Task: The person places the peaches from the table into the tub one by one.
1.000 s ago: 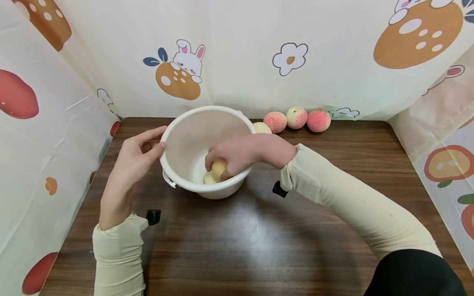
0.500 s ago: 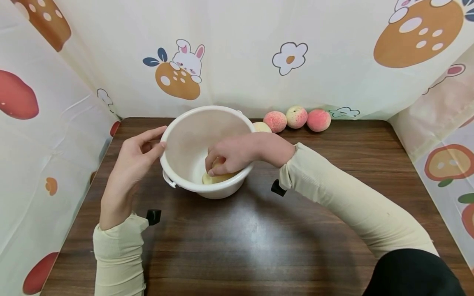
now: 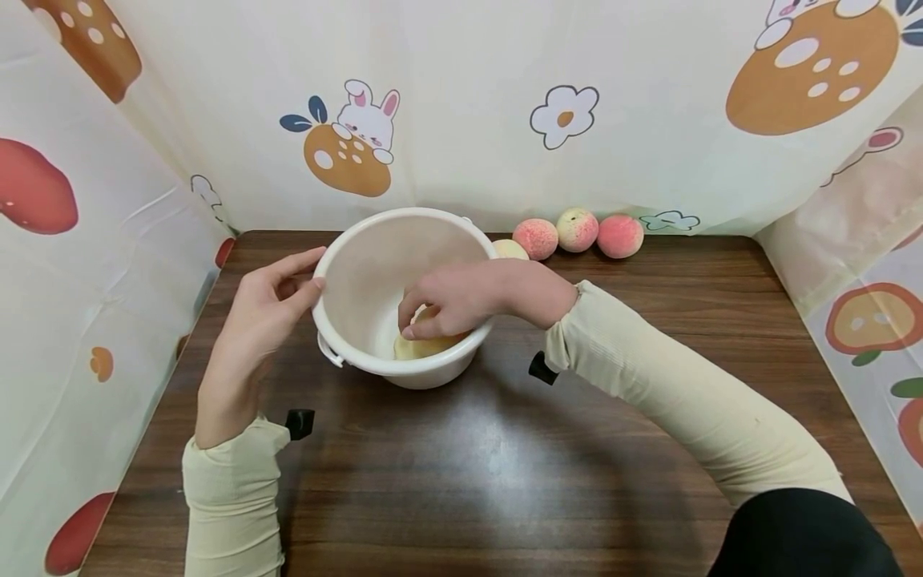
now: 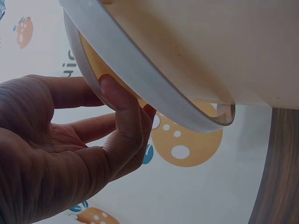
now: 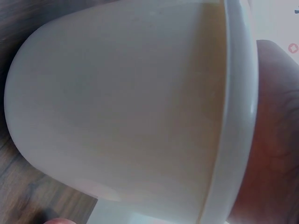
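Note:
A white plastic bucket (image 3: 360, 248) stands toward the back left of the table. My left hand (image 3: 263, 320) pinches its left rim between thumb and fingers. In the left wrist view, the thumb (image 4: 119, 105) lies at the outer edge, beside the rim (image 4: 145, 70). My right hand (image 3: 454, 303) reaches inside over the right rim. Its fingers and thumb curl round a pale yellow peach, mostly hidden by the hand. Below the thumb, a pale peach surface (image 3: 418, 348) shows in the bucket. In the right wrist view the bucket wall (image 5: 117, 102) hides the fingers.
Along the back edge, right of the bucket, lie several peaches: a pale one (image 3: 509, 249) partly behind the rim, then a pink one (image 3: 536, 239) and others. The brown wooden table (image 3: 505, 481) is enclosed by a patterned curtain (image 3: 461, 104) at the back and sides.
A second ago the right hand held a pale peach with its round side showing; since then the thumb has come forward over it. The left hand stays on the rim.

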`<state>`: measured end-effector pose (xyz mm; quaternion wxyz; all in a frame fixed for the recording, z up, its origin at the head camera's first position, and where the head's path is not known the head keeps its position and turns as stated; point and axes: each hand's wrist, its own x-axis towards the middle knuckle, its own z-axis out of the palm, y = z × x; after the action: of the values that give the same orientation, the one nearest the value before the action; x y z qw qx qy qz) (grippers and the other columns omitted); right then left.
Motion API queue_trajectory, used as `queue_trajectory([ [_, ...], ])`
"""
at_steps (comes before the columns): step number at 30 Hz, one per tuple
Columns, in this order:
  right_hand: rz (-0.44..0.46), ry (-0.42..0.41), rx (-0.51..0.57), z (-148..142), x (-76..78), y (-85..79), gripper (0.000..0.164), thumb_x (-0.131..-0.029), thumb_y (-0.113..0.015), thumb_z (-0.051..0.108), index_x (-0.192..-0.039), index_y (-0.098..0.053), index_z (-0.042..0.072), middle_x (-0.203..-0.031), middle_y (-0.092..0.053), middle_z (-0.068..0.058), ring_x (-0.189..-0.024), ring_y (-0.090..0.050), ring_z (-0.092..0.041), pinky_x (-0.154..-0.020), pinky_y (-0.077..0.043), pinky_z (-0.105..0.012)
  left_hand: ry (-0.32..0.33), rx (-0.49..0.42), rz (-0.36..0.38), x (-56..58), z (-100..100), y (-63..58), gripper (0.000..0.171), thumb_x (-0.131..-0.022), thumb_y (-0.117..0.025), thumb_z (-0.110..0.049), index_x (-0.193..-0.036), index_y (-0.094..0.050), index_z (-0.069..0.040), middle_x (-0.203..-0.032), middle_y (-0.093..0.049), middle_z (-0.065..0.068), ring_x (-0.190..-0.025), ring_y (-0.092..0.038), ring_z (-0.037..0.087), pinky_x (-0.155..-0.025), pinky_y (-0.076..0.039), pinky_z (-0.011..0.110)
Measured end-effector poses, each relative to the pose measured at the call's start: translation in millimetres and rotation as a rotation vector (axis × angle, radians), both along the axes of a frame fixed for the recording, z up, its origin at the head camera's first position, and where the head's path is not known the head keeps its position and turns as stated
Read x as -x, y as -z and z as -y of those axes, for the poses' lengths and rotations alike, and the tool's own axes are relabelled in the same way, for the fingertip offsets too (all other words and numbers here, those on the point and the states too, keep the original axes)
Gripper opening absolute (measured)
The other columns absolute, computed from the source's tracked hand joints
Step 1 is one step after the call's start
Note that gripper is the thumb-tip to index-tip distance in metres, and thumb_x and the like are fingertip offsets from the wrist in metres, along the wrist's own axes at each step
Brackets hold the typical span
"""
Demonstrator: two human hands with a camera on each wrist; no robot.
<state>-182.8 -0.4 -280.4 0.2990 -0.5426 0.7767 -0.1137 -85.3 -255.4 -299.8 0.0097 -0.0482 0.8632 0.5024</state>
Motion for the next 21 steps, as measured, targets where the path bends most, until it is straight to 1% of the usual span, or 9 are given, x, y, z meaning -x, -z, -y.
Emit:
queue_trajectory([
  [3, -0.001, 0.007, 0.009, 0, 0.2, -2.6, 0.025, -0.105, -0.057, 0.033, -0.12, -0.075, 0.025, -0.118, -0.068, 0.007, -0.109, -0.062, -0.013, -0.104, -0.045, -0.03, -0.002, -0.001, 0.007, 0.0, 0, 0.1, 0.049, -0.106, -0.059, -0.019, -0.153, -0.053, -0.01, -0.128, -0.064, 0.017, -0.092, -0.063, 0.005, -0.072, -0.056, 0.017],
  [9, 0.004, 0.007, 0.024, -2, 0.5, -5.6, 0.027, -0.106, -0.057, 0.032, -0.122, -0.075, 0.022, -0.119, -0.068, 0.006, -0.112, -0.062, -0.019, -0.105, -0.044, -0.032, -0.001, 0.0, 0.011, 0.1, 0, 0.2, 0.049, -0.106, -0.059, -0.02, -0.154, -0.053, -0.01, -0.129, -0.064, 0.018, -0.092, -0.063, 0.004, -0.073, -0.057, 0.018],
  [16, -0.033, 0.037, 0.09, -7, 1.5, -7.3, 0.028, -0.105, -0.057, 0.033, -0.124, -0.074, 0.022, -0.126, -0.069, 0.008, -0.117, -0.063, -0.013, -0.11, -0.044, -0.032, 0.002, -0.007, 0.006, 0.3, 0, 0.6, 0.049, -0.106, -0.059, -0.019, -0.153, -0.053, -0.009, -0.128, -0.064, 0.018, -0.091, -0.063, 0.003, -0.072, -0.057, 0.017],
  [20, -0.045, 0.047, 0.116, -11, 3.0, -9.8, 0.029, -0.105, -0.056, 0.034, -0.123, -0.074, 0.021, -0.128, -0.069, 0.007, -0.121, -0.062, -0.016, -0.112, -0.043, -0.033, 0.003, -0.003, 0.012, 0.5, 0, 0.3, 0.049, -0.106, -0.058, -0.02, -0.154, -0.053, -0.01, -0.129, -0.064, 0.018, -0.091, -0.064, 0.003, -0.072, -0.057, 0.017],
  [21, -0.048, 0.05, 0.119, -12, 3.4, -10.6, 0.029, -0.105, -0.056, 0.034, -0.123, -0.074, 0.021, -0.128, -0.068, 0.007, -0.121, -0.062, -0.015, -0.112, -0.042, -0.033, 0.003, -0.001, 0.014, 0.4, 1, 0.1, 0.049, -0.106, -0.058, -0.021, -0.154, -0.053, -0.01, -0.129, -0.064, 0.018, -0.092, -0.064, 0.003, -0.072, -0.057, 0.017],
])
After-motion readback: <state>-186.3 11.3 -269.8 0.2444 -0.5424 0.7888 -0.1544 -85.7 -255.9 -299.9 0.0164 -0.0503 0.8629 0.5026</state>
